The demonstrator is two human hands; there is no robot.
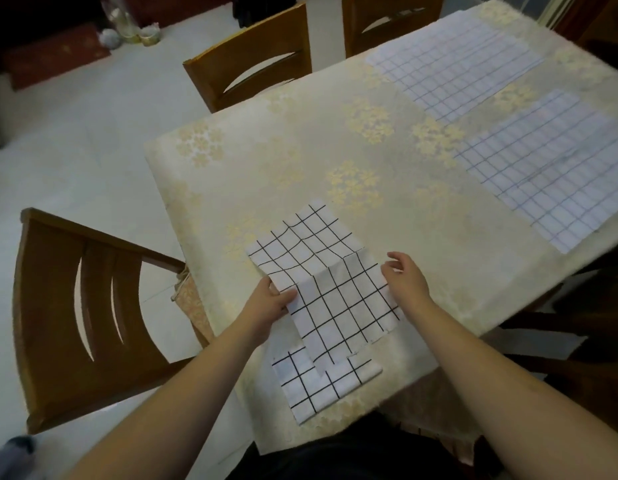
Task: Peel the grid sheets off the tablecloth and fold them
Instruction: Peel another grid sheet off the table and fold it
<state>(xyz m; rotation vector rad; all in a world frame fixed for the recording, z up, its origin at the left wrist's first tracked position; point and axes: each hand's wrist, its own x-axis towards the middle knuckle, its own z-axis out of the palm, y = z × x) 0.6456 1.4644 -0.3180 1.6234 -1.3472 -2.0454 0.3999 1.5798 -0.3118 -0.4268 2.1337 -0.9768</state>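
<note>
- Three brown wooden chairs (89, 306) stand around the bench; two pale grid sheets (549, 181) lie flat at its far right, well apart from the hands.
- A white black-lined grid sheet (321, 296) lies near the front edge on the cream floral tablecloth (300, 150), its long axis running from near to far, the near part folded over.
- Beneath it rests a smaller folded grid piece (321, 386).
- The left hand (269, 303) pinches the sheet's left edge.
- The right hand (404, 275) touches the right edge, fingers loosely spread.
</note>
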